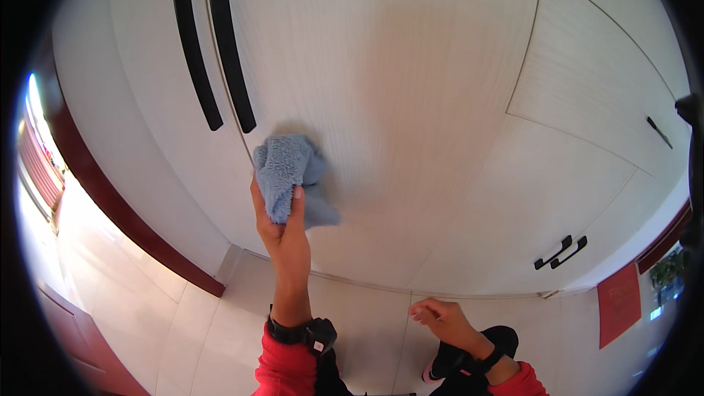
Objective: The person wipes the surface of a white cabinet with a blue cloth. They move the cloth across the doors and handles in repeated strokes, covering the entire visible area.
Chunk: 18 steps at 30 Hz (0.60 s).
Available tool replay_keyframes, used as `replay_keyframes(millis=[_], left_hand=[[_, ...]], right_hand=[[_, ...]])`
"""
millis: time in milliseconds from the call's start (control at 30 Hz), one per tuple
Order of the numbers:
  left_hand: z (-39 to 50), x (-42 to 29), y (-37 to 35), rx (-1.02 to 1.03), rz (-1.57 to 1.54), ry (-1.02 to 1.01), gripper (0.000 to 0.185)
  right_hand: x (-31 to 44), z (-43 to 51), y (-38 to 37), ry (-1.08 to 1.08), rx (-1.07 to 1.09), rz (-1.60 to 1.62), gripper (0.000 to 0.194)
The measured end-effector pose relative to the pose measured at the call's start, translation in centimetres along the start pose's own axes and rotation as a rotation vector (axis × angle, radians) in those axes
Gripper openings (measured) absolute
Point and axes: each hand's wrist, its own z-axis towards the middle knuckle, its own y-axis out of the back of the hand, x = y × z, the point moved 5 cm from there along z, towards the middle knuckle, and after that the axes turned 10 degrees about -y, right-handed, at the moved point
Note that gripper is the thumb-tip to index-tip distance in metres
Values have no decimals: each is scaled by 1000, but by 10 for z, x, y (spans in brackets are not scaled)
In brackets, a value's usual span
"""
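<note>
A blue-grey fluffy cleaning cloth (pixel 283 170) is bunched in my left hand (pixel 283 231), thumb on its near side. The cloth lies against the pale wood-grain cabinet door (pixel 385 148), just below the lower ends of two long black handles (pixel 234 66). One loose corner of it hangs down to the right. My right hand (pixel 445 319) hangs low over the floor, away from the door, with its fingers curled and nothing visible in them. The inside of its curl is partly hidden.
Small black handles (pixel 561 253) stick out from the lower right doors. A dark red door frame (pixel 137 203) borders the cabinet on the left, with a red door (pixel 82 335) below. Pale floor tiles (pixel 368 313) lie underfoot; a red mat (pixel 620 305) is at right.
</note>
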Motion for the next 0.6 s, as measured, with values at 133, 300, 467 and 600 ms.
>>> replay_keyframes(millis=[133,300,467,600], left_hand=[[5,34,-6,89,170,20,62],[-28,43,-43,315,523,-275,68],[-82,35,-99,765,706,-413,72],[-88,26,-120,859,799,-563,69]], right_hand=[[5,24,-18,146,151,-401,17],[-6,55,-45,274,213,-660,21],[-44,58,-68,242,398,-837,24],[-69,51,-63,230,436,-932,24]])
